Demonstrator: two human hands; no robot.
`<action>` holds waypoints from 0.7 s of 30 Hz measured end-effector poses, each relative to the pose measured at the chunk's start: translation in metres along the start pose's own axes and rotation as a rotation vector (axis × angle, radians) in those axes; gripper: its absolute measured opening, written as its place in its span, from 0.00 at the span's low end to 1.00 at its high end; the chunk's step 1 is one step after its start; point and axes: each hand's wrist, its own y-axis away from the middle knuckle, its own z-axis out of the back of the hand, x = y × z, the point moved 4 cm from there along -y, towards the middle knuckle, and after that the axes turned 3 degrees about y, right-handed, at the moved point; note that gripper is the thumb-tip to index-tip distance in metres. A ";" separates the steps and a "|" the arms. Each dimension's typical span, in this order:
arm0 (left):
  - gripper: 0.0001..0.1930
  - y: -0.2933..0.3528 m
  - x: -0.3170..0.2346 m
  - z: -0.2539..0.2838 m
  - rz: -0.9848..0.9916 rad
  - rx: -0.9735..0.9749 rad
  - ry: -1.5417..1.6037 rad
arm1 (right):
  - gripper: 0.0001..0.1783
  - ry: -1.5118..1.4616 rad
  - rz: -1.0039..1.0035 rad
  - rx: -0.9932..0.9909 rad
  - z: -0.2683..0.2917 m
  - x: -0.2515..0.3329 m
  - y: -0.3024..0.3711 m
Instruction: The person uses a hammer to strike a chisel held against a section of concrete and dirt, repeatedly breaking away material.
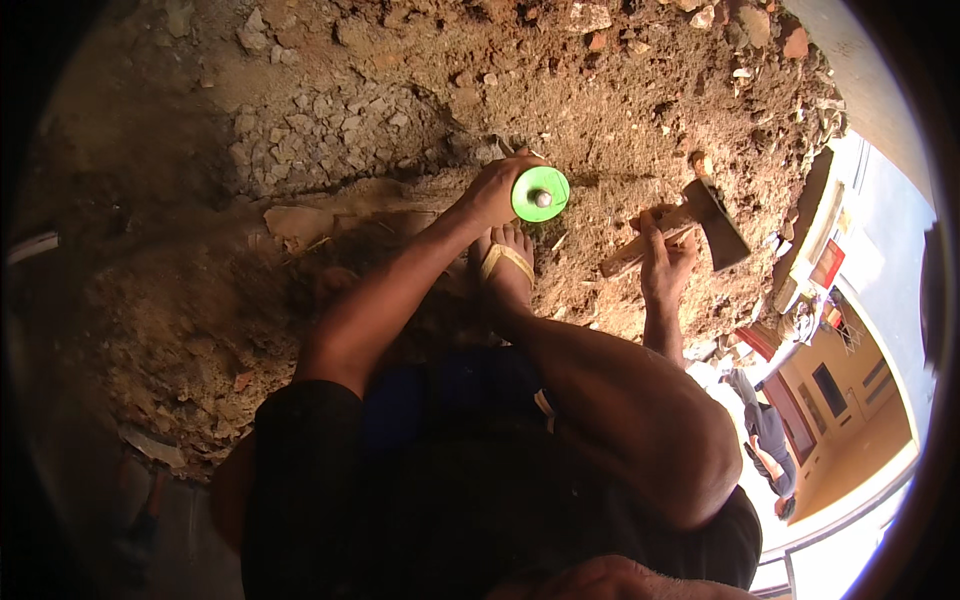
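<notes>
Green-guarded tool (541,194), likely a chisel, wants holding steady by our left hand (494,192), with the hammer (715,226) kept square to its rounded metal end. Our left fingers grip it near our sandalled foot (511,284); our right hand (664,262) grips the hammer's handle. Its bright disc hides the shaft.

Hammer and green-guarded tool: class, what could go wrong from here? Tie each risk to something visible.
The hammer in the right hand could glance off the small metal top of the green-guarded tool and strike the left hand holding it.
The foot nearby has exposed toes, so a slip might injure them.
Loose rubble surrounds the work; chips might fly.
</notes>
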 end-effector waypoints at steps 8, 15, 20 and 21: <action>0.09 0.012 0.035 0.049 0.298 -0.411 0.319 | 0.13 -0.063 -0.047 0.052 -0.011 -0.006 -0.016; 0.06 -0.009 0.044 0.059 0.304 -0.514 0.500 | 0.14 -0.072 -0.146 -0.007 -0.008 -0.018 -0.012; 0.06 -0.027 0.046 0.029 0.355 -0.404 0.623 | 0.16 -0.152 -0.215 -0.054 -0.009 -0.026 -0.012; 0.06 -0.030 0.047 0.021 0.361 -0.378 0.684 | 0.16 -0.142 -0.222 -0.053 -0.008 -0.028 -0.012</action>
